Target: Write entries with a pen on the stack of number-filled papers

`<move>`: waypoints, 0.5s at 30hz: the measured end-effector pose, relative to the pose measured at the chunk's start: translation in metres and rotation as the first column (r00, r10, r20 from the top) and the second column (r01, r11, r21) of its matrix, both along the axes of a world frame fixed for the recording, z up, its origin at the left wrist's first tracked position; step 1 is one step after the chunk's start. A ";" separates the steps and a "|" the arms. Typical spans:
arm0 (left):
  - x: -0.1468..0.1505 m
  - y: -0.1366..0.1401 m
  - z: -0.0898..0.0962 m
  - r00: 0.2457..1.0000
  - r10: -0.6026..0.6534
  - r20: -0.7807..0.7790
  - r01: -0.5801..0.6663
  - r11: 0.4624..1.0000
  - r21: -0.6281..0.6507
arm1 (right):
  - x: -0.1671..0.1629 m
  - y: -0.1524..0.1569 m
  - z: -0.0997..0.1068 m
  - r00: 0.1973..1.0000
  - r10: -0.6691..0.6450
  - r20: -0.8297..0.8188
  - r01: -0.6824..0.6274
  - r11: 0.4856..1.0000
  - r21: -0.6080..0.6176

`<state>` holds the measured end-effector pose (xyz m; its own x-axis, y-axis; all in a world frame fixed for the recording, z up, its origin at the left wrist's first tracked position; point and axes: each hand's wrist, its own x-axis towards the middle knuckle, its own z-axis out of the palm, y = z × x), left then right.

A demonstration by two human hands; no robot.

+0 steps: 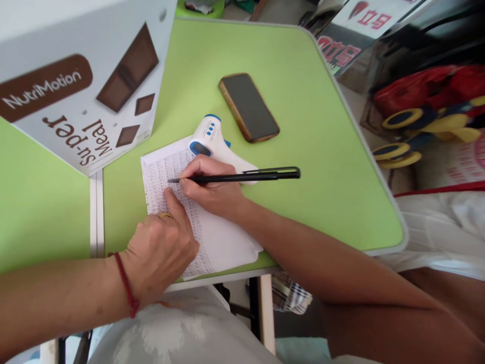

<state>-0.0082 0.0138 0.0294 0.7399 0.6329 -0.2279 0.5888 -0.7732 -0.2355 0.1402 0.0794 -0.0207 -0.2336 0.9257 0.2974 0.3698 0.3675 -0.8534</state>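
Observation:
My left hand [162,247], with a ring and a red string bracelet, rests on a densely written sheet of paper [235,247]. Its index finger is stretched out onto the writing, the other fingers are curled under, and I see nothing in it. Another person's hand [215,189] reaches in from the right and holds a black pen [261,175], its tip on the paper just above my fingertip. Beyond that hand lies a white and blue infrared thermometer [212,139], partly covered by it. My right hand is out of view.
A dark phone in a brown case [250,106] lies on the green table [318,151]. A tall white NutriMotion box [125,116] stands at the left. Past the table's right edge are a printed carton [341,43] and yellow-handled objects [428,131].

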 end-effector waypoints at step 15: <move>0.000 -0.002 -0.001 1.000 -0.009 -0.020 0.010 1.000 0.014 | 0.000 0.000 0.001 0.999 0.009 0.036 -0.009 1.000 0.018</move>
